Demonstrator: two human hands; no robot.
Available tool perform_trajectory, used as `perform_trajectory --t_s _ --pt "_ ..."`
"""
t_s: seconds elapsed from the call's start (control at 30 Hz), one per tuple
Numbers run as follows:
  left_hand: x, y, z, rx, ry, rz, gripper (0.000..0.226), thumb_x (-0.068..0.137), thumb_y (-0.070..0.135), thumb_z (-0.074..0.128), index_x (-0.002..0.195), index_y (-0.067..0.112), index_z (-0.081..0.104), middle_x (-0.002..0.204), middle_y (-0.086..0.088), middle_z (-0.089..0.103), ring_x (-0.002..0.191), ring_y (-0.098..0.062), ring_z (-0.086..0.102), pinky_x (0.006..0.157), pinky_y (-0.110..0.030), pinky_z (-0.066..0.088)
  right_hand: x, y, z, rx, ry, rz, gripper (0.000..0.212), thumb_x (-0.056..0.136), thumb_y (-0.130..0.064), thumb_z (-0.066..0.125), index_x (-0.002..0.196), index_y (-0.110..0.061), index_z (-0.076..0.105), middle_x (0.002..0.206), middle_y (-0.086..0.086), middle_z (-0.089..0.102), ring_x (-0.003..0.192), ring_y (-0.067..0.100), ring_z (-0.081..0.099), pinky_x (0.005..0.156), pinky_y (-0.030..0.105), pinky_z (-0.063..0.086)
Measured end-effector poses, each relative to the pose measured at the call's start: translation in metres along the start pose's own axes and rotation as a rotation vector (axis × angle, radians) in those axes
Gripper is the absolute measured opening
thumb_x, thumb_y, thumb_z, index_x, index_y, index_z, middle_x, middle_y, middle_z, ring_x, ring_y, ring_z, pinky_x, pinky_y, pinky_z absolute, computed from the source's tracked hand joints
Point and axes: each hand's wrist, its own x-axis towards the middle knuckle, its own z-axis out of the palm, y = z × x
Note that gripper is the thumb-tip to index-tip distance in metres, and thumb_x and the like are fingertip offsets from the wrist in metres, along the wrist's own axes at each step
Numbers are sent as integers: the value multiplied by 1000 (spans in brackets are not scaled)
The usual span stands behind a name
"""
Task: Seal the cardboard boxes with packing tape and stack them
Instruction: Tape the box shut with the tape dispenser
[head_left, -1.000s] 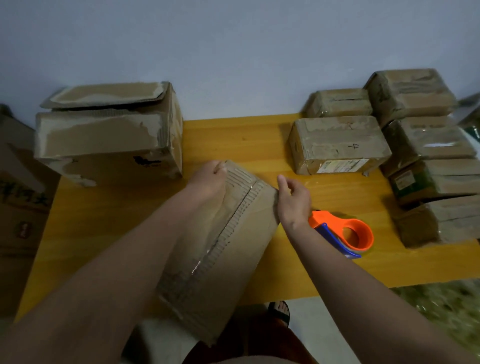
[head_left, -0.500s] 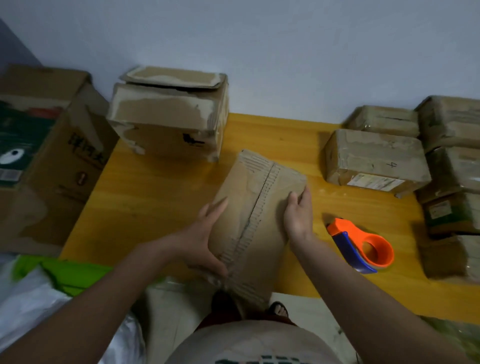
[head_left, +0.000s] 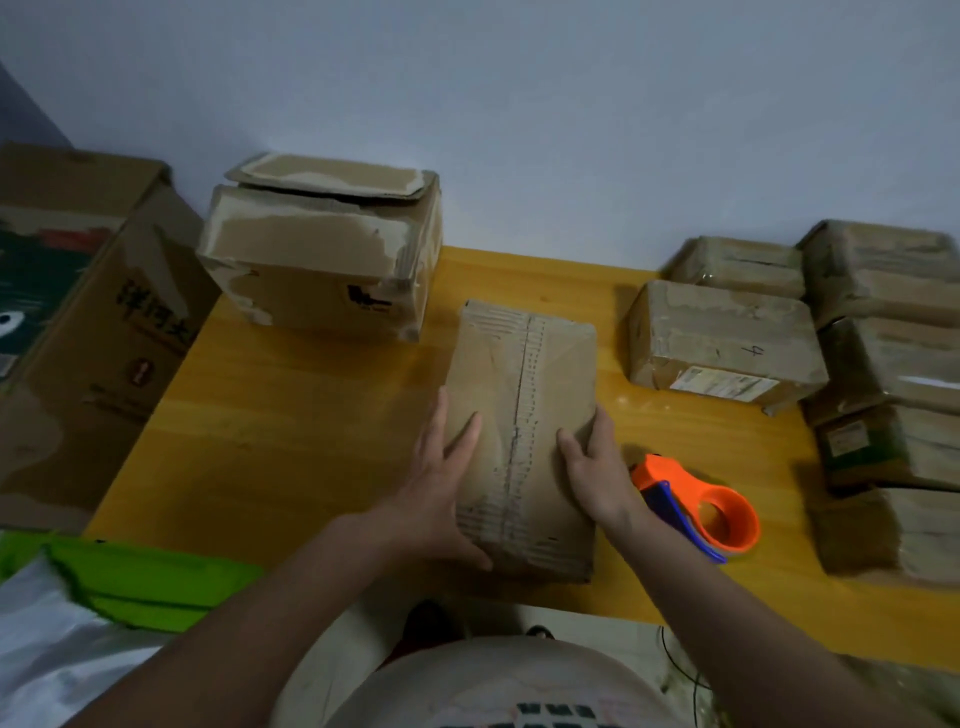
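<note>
A person stands at a yellow wooden tabletop (head_left: 291, 431) and holds a flat brown cardboard box (head_left: 524, 415) at the centre of the frame, its long side running away from the viewer and a taped seam down its middle. The left hand (head_left: 441, 488) lies against the box's left edge, fingers (head_left: 465, 441) straight and spread over the top face, thumb at the near corner. The right hand (head_left: 592, 467) clasps the right edge, thumb on top and fingers curled round the side.

Just right of that hand, an orange and blue tape dispenser (head_left: 696, 506) lies on the tabletop, close to the box but not touching it. A larger worn box (head_left: 322, 249) with a loose top flap sits at upper centre-left, against the pale wall. A cluster of taped boxes (head_left: 857, 364) fills the right of the frame, some stacked; the nearest (head_left: 722, 338) bears a white label and a handwritten mark. At far left, off the tabletop, stands a big printed carton (head_left: 78, 322); below it, lower left, are green (head_left: 145, 582) and white (head_left: 57, 649) plastic bags.
</note>
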Motion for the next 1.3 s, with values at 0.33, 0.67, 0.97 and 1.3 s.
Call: perform_trajectory --t_s 0.33,0.67,0.97,1.3 --pt "42 20 -2 188 148 -55 133 64 72 71 152 28 -18 147 3 -47 136 -27 -42 119 -56 -1 6 -7 -19 -614 -85 -312 75 90 -62 40 152 -26 17 158 10 -17 147 25 -13 116 30 -2" --pt "53 7 -9 561 184 149 108 79 76 49 153 28 -14 159 3 -25 142 -22 -32 120 -50 -7 3 16 -30 -1065 -156 -692 60 89 -56 31 146 -38 24 156 -7 27 145 26 16 109 51 28" --pt "47 42 3 539 275 -25 99 93 36 58 151 22 -21 158 -6 -27 145 -27 -27 119 -44 -12 -5 20 -53 -680 -112 -590 84 86 -3 63 152 -27 18 160 -6 1 145 8 2 117 24 11" --pt "46 104 45 380 229 324 49 97 51 41 138 24 43 163 1 -7 147 -26 -19 118 -44 -13 -14 87 -85 -573 176 -120 35 93 -17 56 124 -4 49 125 14 49 119 29 46 98 33 37"
